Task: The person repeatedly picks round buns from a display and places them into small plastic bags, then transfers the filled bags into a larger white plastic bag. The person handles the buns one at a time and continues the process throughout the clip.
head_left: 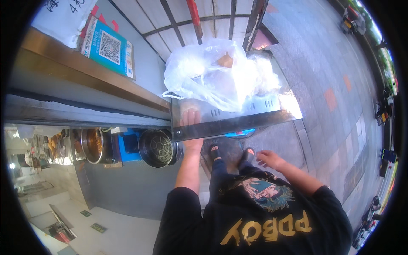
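Note:
My left hand [191, 119] reaches beneath the clear top of a display case [236, 122]. The case's dark metal edge strip crosses in front of my wrist. Seen through the panel, the fingers point away from me at a pale, blurred thing [189, 104]; whether they grip it is hidden. A translucent white plastic bag [207, 73] rests on top of the case, with something brown showing inside. More clear plastic wrapping [263, 75] lies to its right, washed out by glare. My right hand [270, 160] hangs near my waist, holding nothing, its fingers loosely bent and apart.
Left of the case, a steamer pot with a perforated plate [159, 146] and a steel pot of brown food [93, 145] stand along a counter. A payment-code card [108, 47] leans above a brown ledge [95, 83]. Paved sidewalk [322, 79] runs along the right.

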The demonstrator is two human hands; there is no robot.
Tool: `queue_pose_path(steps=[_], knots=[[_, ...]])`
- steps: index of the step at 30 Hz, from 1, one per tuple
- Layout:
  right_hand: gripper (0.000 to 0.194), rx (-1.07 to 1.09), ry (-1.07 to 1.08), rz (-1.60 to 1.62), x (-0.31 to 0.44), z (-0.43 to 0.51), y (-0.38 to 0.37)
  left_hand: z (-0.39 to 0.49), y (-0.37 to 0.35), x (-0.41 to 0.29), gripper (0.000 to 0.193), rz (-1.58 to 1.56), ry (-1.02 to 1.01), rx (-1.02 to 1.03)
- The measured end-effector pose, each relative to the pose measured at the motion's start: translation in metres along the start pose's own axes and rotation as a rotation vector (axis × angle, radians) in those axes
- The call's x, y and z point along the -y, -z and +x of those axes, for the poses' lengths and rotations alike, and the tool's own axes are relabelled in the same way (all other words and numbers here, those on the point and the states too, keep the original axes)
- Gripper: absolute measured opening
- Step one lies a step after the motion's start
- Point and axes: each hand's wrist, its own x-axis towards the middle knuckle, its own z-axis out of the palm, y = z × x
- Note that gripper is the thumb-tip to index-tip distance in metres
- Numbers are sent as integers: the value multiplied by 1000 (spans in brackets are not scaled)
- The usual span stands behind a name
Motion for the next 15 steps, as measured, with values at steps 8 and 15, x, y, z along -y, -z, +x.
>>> queue_pose_path(steps=[8, 15], knots=[[42, 9, 78, -29, -4, -13, 14, -26, 42, -26, 39, -276, 198, 185], [39, -28, 284, -186, 7, -16, 24, 8, 230, 35, 1, 148, 16, -445]])
